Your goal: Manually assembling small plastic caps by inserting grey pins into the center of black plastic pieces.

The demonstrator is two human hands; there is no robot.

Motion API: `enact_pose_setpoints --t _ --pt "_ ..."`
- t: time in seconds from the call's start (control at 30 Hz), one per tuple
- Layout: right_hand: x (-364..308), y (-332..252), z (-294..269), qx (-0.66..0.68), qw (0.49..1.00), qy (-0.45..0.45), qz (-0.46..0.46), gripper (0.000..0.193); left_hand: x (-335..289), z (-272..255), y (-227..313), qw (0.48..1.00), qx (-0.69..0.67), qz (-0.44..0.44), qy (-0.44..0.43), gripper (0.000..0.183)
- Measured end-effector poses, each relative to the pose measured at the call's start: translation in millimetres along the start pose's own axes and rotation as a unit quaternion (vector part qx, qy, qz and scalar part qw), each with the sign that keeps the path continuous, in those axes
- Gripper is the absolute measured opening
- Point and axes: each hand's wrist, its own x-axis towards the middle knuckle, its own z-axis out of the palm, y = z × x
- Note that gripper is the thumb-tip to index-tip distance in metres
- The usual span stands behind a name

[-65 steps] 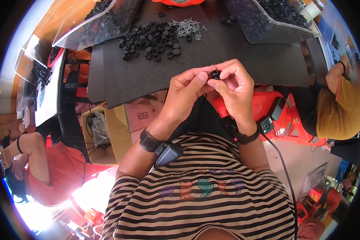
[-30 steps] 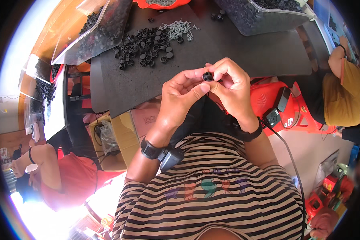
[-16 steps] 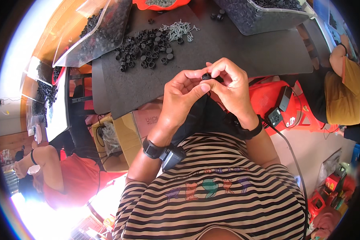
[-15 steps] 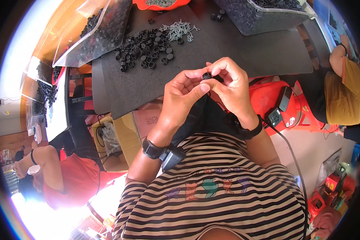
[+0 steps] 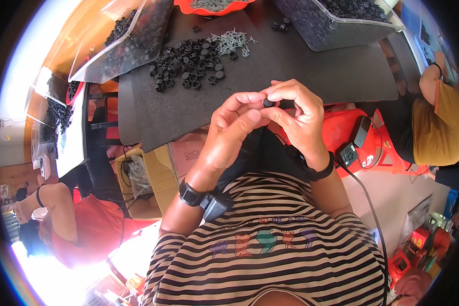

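A small round black plastic cap (image 5: 269,103) is held above the near edge of the dark work table, its flat round face turned up. My right hand (image 5: 303,115) pinches it between thumb and forefinger. From the other side, the fingertips of my left hand (image 5: 232,122) close on its edge, and the thumb lies just below. My fingers cover part of the cap. Beyond my hands on the table lies a loose heap of black plastic caps and rings (image 5: 188,64), with a pile of silver screws (image 5: 233,42) behind it.
Clear bins of black parts stand at the far left (image 5: 122,51) and far right (image 5: 341,30). A red bowl (image 5: 214,7) sits between them. An open cardboard box (image 5: 145,178) is below the table. Co-workers sit at left (image 5: 86,229) and right (image 5: 438,122). A cable (image 5: 375,209) runs by my right arm.
My fingers have turned the cap, so its flat face now shows. The left thumb has slid off it toward the left, and the right hand has shifted slightly right.
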Motion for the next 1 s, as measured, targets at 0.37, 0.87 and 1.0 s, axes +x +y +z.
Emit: enact_pose_setpoints --t 0.37,0.87,1.0 --pt "1 -2 -2 -0.062 0.993 -0.041 -0.087 0.028 2 -11 -6 1.0 0.012 -0.007 -0.001 0.018" --pt "4 -10 -8 0.012 0.995 -0.094 0.001 0.028 0 -9 1 0.999 0.05 0.018 -0.006 0.024" --pt "6 -14 -8 -0.016 0.996 -0.087 -0.006 0.028 -2 -9 4 0.997 0.077 0.024 -0.009 0.021"
